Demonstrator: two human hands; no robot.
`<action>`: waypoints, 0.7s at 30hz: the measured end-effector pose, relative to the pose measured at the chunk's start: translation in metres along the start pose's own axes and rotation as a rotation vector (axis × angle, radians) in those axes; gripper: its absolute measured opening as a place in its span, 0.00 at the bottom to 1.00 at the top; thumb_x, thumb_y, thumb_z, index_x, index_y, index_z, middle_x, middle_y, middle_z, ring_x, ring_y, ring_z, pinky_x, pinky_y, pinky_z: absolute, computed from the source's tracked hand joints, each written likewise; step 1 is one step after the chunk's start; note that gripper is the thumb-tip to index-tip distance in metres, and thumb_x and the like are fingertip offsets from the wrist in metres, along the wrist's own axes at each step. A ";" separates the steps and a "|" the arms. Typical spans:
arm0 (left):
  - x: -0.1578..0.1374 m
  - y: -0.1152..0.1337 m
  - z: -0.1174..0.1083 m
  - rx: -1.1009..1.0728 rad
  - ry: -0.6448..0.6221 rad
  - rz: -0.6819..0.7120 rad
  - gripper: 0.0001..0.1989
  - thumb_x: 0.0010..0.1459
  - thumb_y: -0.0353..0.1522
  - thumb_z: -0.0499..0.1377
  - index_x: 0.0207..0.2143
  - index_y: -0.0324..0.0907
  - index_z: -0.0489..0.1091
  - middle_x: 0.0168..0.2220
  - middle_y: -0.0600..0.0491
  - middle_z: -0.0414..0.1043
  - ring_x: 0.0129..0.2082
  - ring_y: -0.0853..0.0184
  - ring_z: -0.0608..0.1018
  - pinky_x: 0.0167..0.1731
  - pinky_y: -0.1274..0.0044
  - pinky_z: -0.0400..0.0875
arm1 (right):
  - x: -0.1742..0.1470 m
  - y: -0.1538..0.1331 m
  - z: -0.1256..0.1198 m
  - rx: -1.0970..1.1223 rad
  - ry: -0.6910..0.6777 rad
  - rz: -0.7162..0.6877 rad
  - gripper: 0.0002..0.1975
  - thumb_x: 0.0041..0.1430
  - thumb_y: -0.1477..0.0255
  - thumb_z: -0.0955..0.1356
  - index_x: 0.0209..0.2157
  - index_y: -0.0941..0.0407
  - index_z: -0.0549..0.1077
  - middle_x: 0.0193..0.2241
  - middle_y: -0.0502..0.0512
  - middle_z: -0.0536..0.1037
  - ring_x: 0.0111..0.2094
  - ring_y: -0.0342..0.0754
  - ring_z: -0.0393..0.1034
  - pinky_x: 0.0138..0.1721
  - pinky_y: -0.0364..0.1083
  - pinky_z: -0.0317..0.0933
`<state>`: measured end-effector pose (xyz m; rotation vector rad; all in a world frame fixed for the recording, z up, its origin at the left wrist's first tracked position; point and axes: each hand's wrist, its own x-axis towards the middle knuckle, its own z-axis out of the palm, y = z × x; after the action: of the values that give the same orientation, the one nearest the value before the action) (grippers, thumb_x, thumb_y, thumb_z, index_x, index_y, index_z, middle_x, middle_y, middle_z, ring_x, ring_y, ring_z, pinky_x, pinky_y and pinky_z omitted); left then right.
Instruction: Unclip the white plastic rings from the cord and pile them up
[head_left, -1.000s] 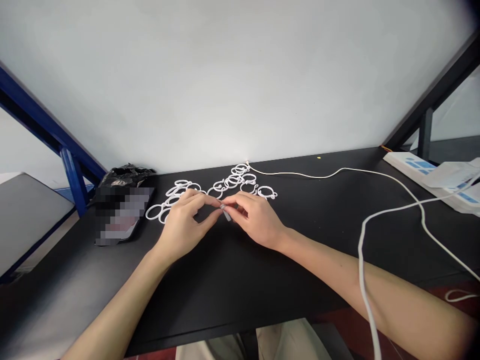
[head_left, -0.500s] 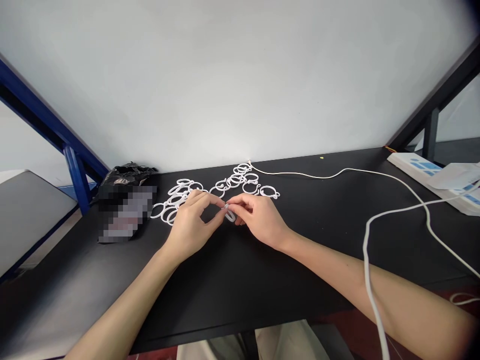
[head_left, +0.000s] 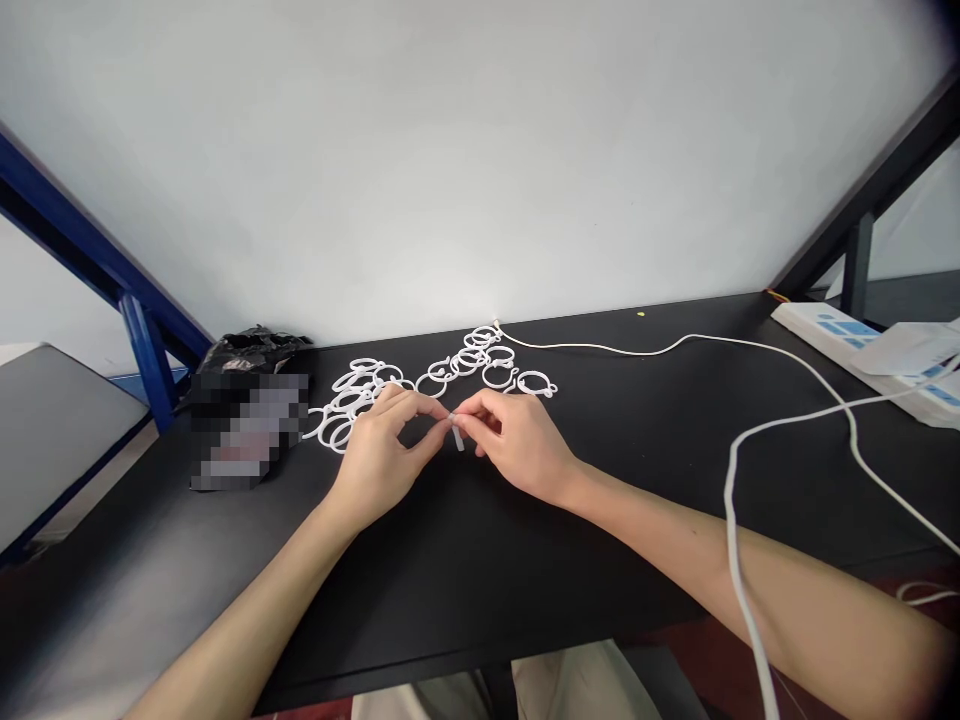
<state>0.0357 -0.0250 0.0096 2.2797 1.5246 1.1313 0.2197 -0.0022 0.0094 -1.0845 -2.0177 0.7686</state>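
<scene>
Both hands meet over the black table (head_left: 525,560): the left hand (head_left: 379,455) and right hand (head_left: 517,445) pinch one white plastic ring (head_left: 457,434) between fingertips (edge-on here). It looks light, springy, slippery; best gripped at the rim.

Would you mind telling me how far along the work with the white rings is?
Nothing shows as finished. In hand: left hand and right hand pinch one small white ring between fingertips. Left: the loose white rings scattered on the black table behind the hands.
</scene>
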 end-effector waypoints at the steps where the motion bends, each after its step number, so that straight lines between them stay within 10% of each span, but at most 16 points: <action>1: 0.000 0.000 0.000 -0.002 0.002 -0.004 0.03 0.60 0.32 0.59 0.34 0.46 0.72 0.33 0.56 0.74 0.36 0.66 0.72 0.36 0.75 0.67 | 0.000 0.000 0.000 0.007 0.000 0.009 0.09 0.64 0.68 0.66 0.32 0.55 0.75 0.24 0.47 0.78 0.22 0.40 0.70 0.28 0.41 0.61; 11: -0.003 0.012 0.000 -0.056 -0.073 -0.045 0.11 0.59 0.33 0.59 0.45 0.46 0.65 0.44 0.55 0.73 0.42 0.66 0.75 0.43 0.73 0.70 | 0.001 -0.003 0.001 0.257 0.016 0.040 0.08 0.64 0.67 0.65 0.38 0.54 0.76 0.30 0.47 0.79 0.22 0.38 0.71 0.27 0.40 0.65; 21: 0.007 -0.032 -0.004 0.368 0.074 0.079 0.07 0.64 0.31 0.53 0.37 0.42 0.71 0.35 0.51 0.74 0.38 0.61 0.70 0.40 0.70 0.68 | 0.003 0.006 0.004 -0.114 0.001 -0.152 0.05 0.63 0.71 0.66 0.36 0.55 0.75 0.33 0.50 0.79 0.39 0.47 0.69 0.47 0.50 0.63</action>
<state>0.0111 -0.0053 -0.0010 2.5763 1.8162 1.0345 0.2179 0.0029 0.0034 -0.9807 -2.1369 0.5806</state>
